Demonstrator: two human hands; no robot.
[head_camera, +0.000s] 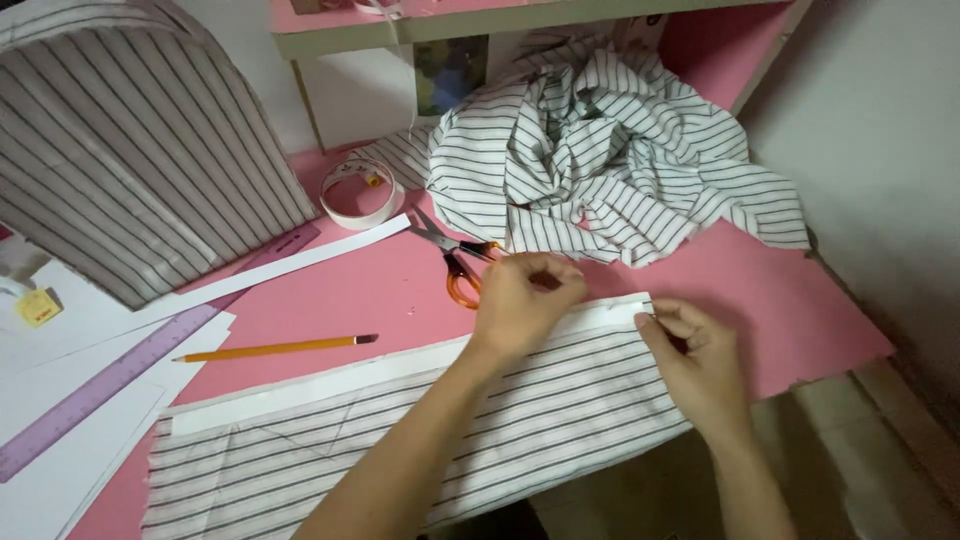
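A long strip of striped fabric (420, 440) lies across the front of the pink table (780, 300), laid over a white card strip (330, 380) whose edge shows along the far side. My left hand (522, 302) rests on the strip's far edge with fingers curled, pinching the fabric there. My right hand (697, 362) pinches the strip's right end near its corner. Both hands sit close together at the right end of the strip.
Orange-handled scissors (455, 262) lie just behind my left hand. A crumpled pile of striped cloth (600, 150) fills the back right. A pencil (275, 348), a purple ruler (120, 372), a tape roll (358, 195), white sheets (60, 440) and an arched striped box (130, 140) lie to the left.
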